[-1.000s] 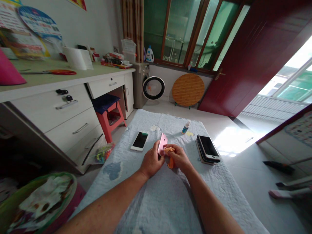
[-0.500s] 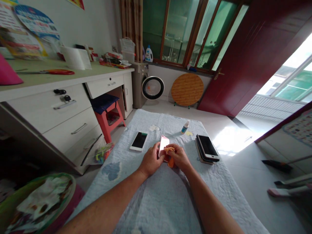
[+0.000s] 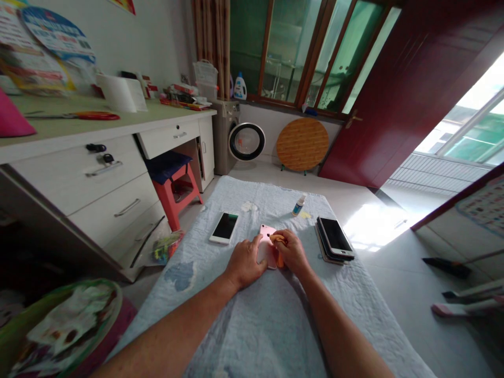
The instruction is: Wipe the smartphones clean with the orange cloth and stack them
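Note:
A pink phone (image 3: 266, 252) lies back up, or nearly so, on the cloth-covered table (image 3: 252, 325). My left hand (image 3: 244, 262) grips its left edge with fingers and thumb. In my right hand (image 3: 292, 252) an orange cloth (image 3: 280, 240) is pinched against the phone's upper right part, and its lower end hangs beside the phone. To the left lies a white phone (image 3: 224, 228) with a dark screen. A stack of devices, topped by a white-edged phone (image 3: 336, 235), is at the right. Behind my hands stands a small spray bottle (image 3: 299, 205).
A desk with drawers (image 3: 90, 173) and a red stool (image 3: 173, 194) line the left side. At the lower left is a bin (image 3: 122, 315) with crumpled paper. A washing machine (image 3: 225, 142) with its door open and a round wooden board (image 3: 302, 144) are beyond the table.
The pink phone has gone from tilted to flatter, with more of its back showing. My left hand has shifted slightly around its edge, and the cloth has moved slightly up and right.

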Demonstrator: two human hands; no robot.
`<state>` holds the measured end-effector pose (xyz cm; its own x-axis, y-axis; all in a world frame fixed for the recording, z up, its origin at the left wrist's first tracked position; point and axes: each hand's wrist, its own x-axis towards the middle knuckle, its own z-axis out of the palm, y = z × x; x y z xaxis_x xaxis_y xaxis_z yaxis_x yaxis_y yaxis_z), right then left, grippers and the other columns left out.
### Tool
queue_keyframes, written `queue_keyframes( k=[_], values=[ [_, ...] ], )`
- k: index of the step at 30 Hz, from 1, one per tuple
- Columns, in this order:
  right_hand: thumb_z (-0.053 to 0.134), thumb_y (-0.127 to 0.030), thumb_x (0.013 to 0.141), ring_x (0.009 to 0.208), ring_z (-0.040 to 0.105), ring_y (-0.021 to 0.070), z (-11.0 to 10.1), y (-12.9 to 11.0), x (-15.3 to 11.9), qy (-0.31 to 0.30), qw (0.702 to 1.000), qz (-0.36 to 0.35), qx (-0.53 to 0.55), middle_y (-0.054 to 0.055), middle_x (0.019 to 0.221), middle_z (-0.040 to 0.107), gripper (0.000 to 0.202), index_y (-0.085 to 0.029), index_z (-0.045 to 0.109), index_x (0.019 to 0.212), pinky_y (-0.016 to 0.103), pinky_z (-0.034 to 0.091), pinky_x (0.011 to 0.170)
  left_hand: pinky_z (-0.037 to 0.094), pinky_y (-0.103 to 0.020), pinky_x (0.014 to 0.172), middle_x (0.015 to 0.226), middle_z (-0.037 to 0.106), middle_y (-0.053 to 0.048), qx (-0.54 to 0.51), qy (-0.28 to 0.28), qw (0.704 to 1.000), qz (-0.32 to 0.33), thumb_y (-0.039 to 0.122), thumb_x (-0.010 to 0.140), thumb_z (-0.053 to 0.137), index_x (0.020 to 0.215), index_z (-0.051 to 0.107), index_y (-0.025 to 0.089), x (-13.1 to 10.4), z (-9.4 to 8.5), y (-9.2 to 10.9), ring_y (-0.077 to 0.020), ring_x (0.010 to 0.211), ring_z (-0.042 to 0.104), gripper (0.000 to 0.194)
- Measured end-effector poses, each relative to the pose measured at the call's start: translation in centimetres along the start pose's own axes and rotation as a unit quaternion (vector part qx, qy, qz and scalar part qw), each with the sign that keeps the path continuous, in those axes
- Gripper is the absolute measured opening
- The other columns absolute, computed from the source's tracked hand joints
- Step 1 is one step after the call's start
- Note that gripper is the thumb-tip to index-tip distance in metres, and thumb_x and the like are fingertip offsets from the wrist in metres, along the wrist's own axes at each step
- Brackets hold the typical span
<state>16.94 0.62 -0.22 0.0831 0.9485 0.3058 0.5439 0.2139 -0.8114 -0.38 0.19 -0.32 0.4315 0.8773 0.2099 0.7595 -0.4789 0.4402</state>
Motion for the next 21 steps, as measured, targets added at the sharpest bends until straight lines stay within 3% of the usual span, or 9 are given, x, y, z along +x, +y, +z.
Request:
queue_keyframes(
  k=[8, 13, 18, 21],
  values=[
    [0.049, -0.021, 0.082, 0.083, 0.057, 0.0165, -0.1, 0.3, 0.0, 0.0, 0.999, -0.023, -0.03, 0.005, 0.089, 0.062, 0.02, -0.02, 0.069, 0.087, 0.028, 0.043, 0.078, 0.042, -0.04, 0.088, 0.105, 0.066, -0.011, 0.032, -0.001, 0.999, 0.009, 0.045, 0.077, 0.064, 0.13, 0.048, 0.016, 0.1, -0.7, 0.1, -0.0303, 0.099, 0.058, 0.063],
    [0.053, -0.017, 0.079, 0.079, 0.055, 0.0156, 0.2, 0.2, -0.4, -0.044, 0.994, -0.032, -0.096, 0.004, 0.09, 0.06, 0.02, -0.02, 0.069, 0.09, 0.026, 0.042, 0.072, 0.039, -0.043, 0.093, 0.118, 0.059, -0.013, 0.011, 0.012, 1.0, 0.021, 0.067, 0.065, 0.069, 0.129, 0.051, 0.017, 0.1, -0.6, -0.4, -0.0326, 0.106, 0.052, 0.083],
    [0.054, -0.013, 0.078, 0.075, 0.054, 0.0136, 0.2, -0.7, -0.6, -0.093, 0.985, -0.033, -0.144, 0.003, 0.085, 0.057, 0.017, -0.02, 0.069, 0.082, 0.024, 0.04, 0.069, 0.039, -0.042, 0.092, 0.12, 0.058, -0.01, 0.004, -0.006, 0.999, 0.036, 0.064, 0.062, 0.073, 0.121, 0.055, 0.021, 0.1, -0.5, -0.9, -0.0314, 0.106, 0.052, 0.076],
    [0.056, -0.009, 0.074, 0.073, 0.054, 0.0123, -0.3, -1.8, -0.6, -0.161, 0.976, -0.048, -0.139, 0.002, 0.083, 0.057, 0.017, -0.019, 0.07, 0.076, 0.022, 0.039, 0.066, 0.04, -0.042, 0.091, 0.122, 0.059, -0.01, 0.002, -0.003, 0.999, 0.035, 0.062, 0.061, 0.074, 0.12, 0.056, 0.021, 0.2, -0.4, -0.9, -0.0315, 0.106, 0.052, 0.074]
  ],
)
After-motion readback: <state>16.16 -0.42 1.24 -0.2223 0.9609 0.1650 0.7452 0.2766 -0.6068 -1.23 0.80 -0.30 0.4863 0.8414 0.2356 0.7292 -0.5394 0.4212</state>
